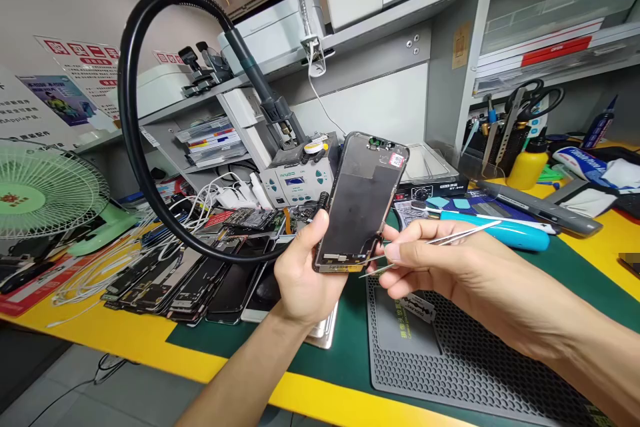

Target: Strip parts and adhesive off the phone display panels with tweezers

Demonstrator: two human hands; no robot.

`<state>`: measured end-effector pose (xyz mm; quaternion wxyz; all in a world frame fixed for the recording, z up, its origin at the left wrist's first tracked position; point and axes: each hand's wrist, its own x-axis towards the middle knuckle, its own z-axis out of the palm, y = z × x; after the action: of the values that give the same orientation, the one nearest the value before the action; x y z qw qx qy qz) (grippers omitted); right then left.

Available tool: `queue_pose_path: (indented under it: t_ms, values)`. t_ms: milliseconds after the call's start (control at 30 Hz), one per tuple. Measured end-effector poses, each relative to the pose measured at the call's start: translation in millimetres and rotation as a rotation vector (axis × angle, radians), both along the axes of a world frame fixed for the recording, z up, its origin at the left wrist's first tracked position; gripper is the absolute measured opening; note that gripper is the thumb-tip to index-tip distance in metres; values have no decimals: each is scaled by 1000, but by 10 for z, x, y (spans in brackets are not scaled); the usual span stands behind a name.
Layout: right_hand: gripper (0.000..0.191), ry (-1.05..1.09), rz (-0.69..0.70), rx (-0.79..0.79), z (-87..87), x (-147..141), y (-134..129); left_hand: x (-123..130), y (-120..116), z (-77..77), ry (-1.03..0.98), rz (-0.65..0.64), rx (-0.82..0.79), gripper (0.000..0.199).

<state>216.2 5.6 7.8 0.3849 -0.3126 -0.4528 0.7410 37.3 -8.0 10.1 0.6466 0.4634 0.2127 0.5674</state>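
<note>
My left hand (305, 273) grips a phone screen assembly (357, 197) by its lower edges, tilted up with its dark inner side facing me. Near the top of that panel is a small pink-and-white label (396, 160), and a flex strip (345, 259) runs along the bottom. My right hand (425, 257) is closed in a pinch on metal tweezers (465, 233). Their tips are beside the panel's lower right corner; whether they touch it I cannot tell. Beneath my right hand, a razor blade (419, 307) lies on a grey work mat (480, 353).
Several phone panels (190, 280) lie in rows at the left. A black hose (133, 113) arches from a rework station (297, 177). Around the bench's right stand a blue-handled tool (515, 233), a yellow bottle (527, 163) and a tool holder (500, 147). A green fan (45, 193) is far left.
</note>
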Motion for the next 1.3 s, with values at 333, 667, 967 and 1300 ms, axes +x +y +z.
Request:
queue_pose_path:
  t_ms: [333, 667, 967, 1300]
  values:
    - [21, 25, 23, -64, 3, -14, 3, 33, 0, 2, -4, -14, -6, 55]
    - [20, 63, 27, -49, -5, -22, -25, 40, 0, 2, -15, 26, -3, 57]
    - [21, 43, 15, -40, 1, -34, -38, 49, -11, -29, -8, 60, -14, 53]
    - [21, 41, 34, -10, -33, -31, -26, 69, -7, -38, 20, 126, -19, 49]
